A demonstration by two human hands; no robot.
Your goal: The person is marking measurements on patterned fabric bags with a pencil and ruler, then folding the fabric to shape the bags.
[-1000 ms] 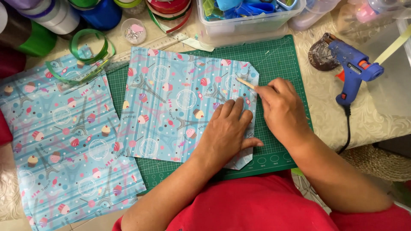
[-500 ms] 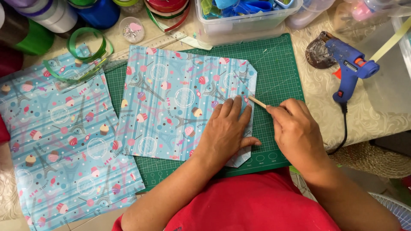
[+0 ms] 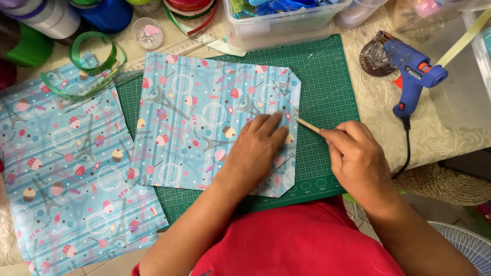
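A folded sheet of blue patterned paper (image 3: 199, 117) with cupcake and tower prints lies on a green cutting mat (image 3: 327, 87). My left hand (image 3: 258, 148) presses flat on the sheet near its right edge, fingers together. My right hand (image 3: 355, 163) grips a thin wooden stick (image 3: 308, 125), whose tip touches the paper's right folded edge, just beside my left fingertips.
More of the same blue paper (image 3: 66, 174) lies at the left. A blue glue gun (image 3: 411, 76) rests at the right on a lace tablecloth. A clear plastic box (image 3: 281, 18), ribbon spools (image 3: 97, 13), green ribbon (image 3: 94, 53) and a ruler (image 3: 174, 48) line the far side.
My right hand has slid the stick down along the paper's right edge, from near the top corner to mid-edge. My left hand stayed pressed on the sheet.
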